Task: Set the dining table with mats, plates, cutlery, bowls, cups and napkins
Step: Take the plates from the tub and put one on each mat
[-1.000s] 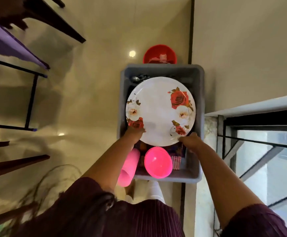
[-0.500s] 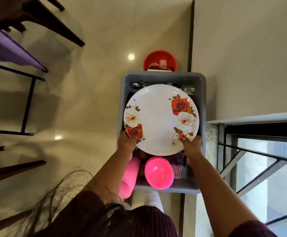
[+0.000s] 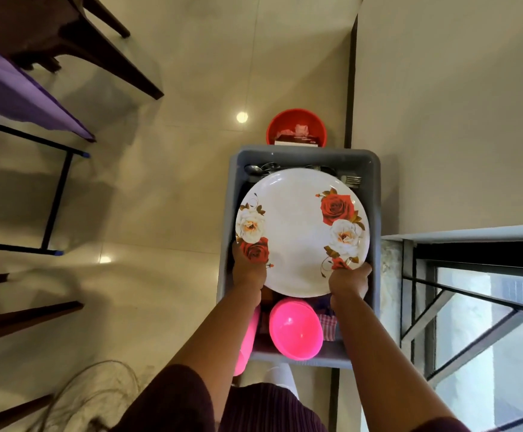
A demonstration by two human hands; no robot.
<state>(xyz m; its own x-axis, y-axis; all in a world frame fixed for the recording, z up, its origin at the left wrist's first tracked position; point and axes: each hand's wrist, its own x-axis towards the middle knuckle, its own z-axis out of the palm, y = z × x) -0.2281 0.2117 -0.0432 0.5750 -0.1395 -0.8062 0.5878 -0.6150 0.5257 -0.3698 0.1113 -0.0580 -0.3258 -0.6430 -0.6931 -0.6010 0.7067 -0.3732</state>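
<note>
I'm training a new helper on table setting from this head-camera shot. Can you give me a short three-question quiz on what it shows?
1. True or false: both hands grip the rose-patterned plate by its near edge.
2. Which item lies in the grey tub nearest the person? A) red bucket B) pink bowl C) purple cloth
3. Fill in: at the tub's far end, past the plate, lies metal ____.

Key
1. True: the left hand and the right hand each hold the near rim.
2. B: the pink bowl sits at the near end; the red bucket stands outside, beyond the tub.
3. Cutlery: spoons and forks show there.
</note>
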